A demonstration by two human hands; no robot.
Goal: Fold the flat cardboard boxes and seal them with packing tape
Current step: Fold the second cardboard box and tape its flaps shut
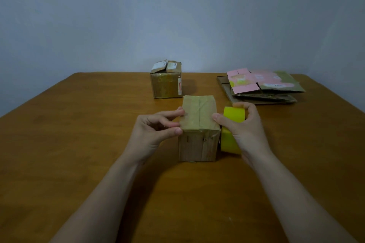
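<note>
At the centre of the frame a small folded box (pixel 199 128) stands on a wooden bench (pixel 79 144), top flaps down and meeting along a middle seam. The left hand (pixel 156 128) pinches the box's upper left edge between thumb and curled fingers; whether a tape end is between them cannot be told. The right hand (pixel 239 124) grips a yellow roll of tape (pixel 229 142) just beside the box's right side, thumb tip touching the top edge. The likely trouble: the box looks light, so a pull on the roll could drag or tip it unless the left hand holds firm, and a slack strip may wrinkle, stick to itself or run off the seam. The flaps may also spring up if pressure lifts. A finished box (pixel 166 81) sits close behind, centre of the frame, and a stack of flat boxes (pixel 262 89) lies at centre right, so pulling tape away to the right risks a nudge. Bare bench spreads wide to the left and toward the bottom of the frame; its side edges are well away.
</note>
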